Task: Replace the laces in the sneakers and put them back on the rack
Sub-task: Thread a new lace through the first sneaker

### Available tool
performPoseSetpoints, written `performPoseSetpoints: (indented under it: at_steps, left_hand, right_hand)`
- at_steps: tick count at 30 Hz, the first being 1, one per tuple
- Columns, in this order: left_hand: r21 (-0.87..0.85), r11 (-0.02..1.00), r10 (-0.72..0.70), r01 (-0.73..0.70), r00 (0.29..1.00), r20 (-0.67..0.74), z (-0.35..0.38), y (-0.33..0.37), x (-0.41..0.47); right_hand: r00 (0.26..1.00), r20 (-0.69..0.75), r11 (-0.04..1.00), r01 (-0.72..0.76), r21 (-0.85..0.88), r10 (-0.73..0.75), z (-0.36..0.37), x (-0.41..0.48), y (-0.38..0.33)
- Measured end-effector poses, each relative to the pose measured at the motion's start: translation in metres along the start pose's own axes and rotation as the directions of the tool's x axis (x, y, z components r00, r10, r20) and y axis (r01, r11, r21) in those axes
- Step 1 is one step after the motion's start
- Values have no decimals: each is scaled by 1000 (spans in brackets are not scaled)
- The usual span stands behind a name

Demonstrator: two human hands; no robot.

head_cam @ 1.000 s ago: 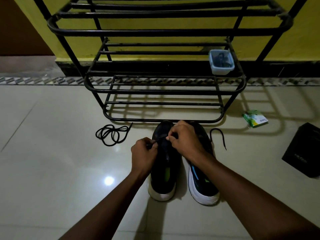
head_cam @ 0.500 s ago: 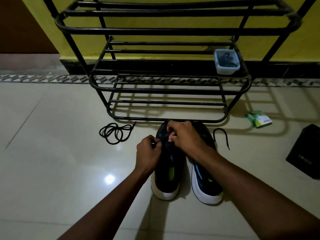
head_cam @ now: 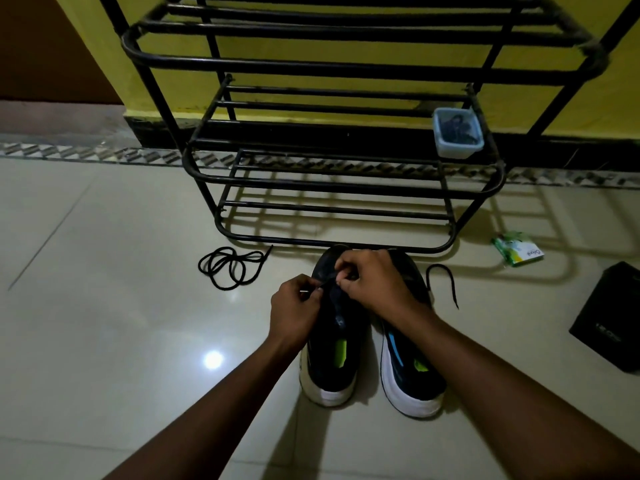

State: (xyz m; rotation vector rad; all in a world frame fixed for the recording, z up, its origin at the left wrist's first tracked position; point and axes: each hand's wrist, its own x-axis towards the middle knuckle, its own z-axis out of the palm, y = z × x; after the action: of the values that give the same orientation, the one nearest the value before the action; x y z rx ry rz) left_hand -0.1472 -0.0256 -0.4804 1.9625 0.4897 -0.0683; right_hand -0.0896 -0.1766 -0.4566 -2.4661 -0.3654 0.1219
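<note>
From the head view, we see our left hand pinching the tip of a black lace and our right hand pinching it over the left sneaker. This stands beside the right sneaker on the floor, toes at the front edge of the rack. A coiled lace lies to the left.

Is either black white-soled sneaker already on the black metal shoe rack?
No: the left black white-soled sneaker and the right sneaker both stand on the cream tiled floor in front of the black metal shoe rack.
</note>
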Motion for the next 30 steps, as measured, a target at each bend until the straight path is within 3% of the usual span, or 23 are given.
performPoseSetpoints:
  at_steps: [6, 11, 15, 23, 30]
  left_hand:
    - [-11, 999, 39, -39, 999, 18, 1, -1, -2]
    - [5, 998, 59, -59, 998, 21, 2, -4, 0]
    - [18, 998, 64, -64, 998, 12, 3, -5, 1]
    - [87, 993, 84, -84, 996, 11, 2, -3, 3]
    - [61, 995, 78, -80, 996, 45, 3, -2, 3]
  right_hand:
    - [994, -90, 998, -63, -28, 60, 13, -1, -4]
    - [951, -205, 970, -210, 122, 232, 32, -7, -7]
    - [906, -215, 914, -303, 269, 364, 36, -12, -12]
    - [958, -209, 976, -212, -54, 196, 32, -7, -18]
    - [916, -226, 940, -301, 158, 331, 34, -12, -15]
